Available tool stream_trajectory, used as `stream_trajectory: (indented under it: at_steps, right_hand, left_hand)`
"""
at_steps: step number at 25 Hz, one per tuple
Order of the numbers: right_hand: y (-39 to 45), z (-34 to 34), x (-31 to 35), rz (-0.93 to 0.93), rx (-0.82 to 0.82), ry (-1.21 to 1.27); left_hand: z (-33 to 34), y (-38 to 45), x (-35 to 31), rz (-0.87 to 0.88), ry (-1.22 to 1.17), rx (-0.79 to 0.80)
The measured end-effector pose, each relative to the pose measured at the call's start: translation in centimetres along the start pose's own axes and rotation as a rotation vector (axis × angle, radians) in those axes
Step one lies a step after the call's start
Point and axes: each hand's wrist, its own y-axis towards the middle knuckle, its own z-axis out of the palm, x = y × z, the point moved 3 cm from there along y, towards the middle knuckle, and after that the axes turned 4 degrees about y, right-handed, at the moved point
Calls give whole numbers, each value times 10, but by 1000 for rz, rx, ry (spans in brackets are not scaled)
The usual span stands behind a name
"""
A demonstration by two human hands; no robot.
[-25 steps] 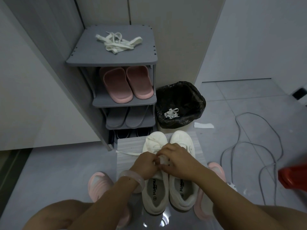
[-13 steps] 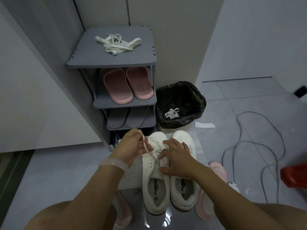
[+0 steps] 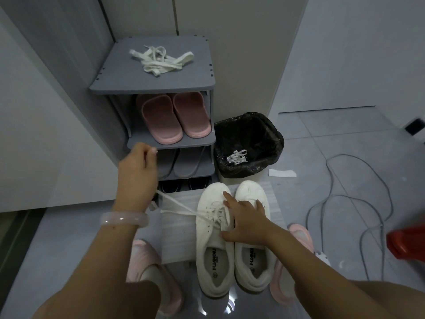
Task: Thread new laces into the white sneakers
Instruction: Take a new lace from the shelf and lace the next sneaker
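Two white sneakers side by side, toes pointing away, on a pale mat on the floor, left sneaker partly laced, its white lace stretched taut up to the left, right sneaker unlaced where visible, loose white laces heaped atop the grey shoe rack

The left hand is seen from the back, so how its fingers grip the lace is hidden. The right hand covers part of the left sneaker's lacing and the right sneaker's eyelets. Dark shoes on the rack's lowest shelf are too shadowed to make out. A red object is cut off at the right edge. Print on the insoles is too small to read with certainty.
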Motion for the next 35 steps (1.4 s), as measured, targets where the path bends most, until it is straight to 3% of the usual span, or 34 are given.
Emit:
stream_trajectory:
  at_steps: [1,3,6,9,14,18,20,28,35]
  right_hand:
    - [0,0,1,-1,7,8]
    - [1,0,0,12,-10,43]
    - [5,-2,-4,12,-165,188]
    - [8,2,-3,37,-304,320]
    - [16,5,-4,76,-275,249]
    - [6,-12,-2,32,-138,820]
    - [3,-13,-2,30,-69,851]
    - [7,-17,-11,64,-92,488]
    - [5,0,2,-68,-11,-38]
  left_hand:
    - [-1,2,8,-48,67,63]
    - [19,-8,20,-42,332,372]
    - [61,-39,21,137,510,780]
    - [89,-69,15,289,542,971]
    - [97,-78,15,315,527,972]
    - [98,-74,22,283,486,988]
    - [100,-74,24,245,461,1003]
    - [96,-69,26,211,470,1021]
    - [97,-68,21,232,467,999]
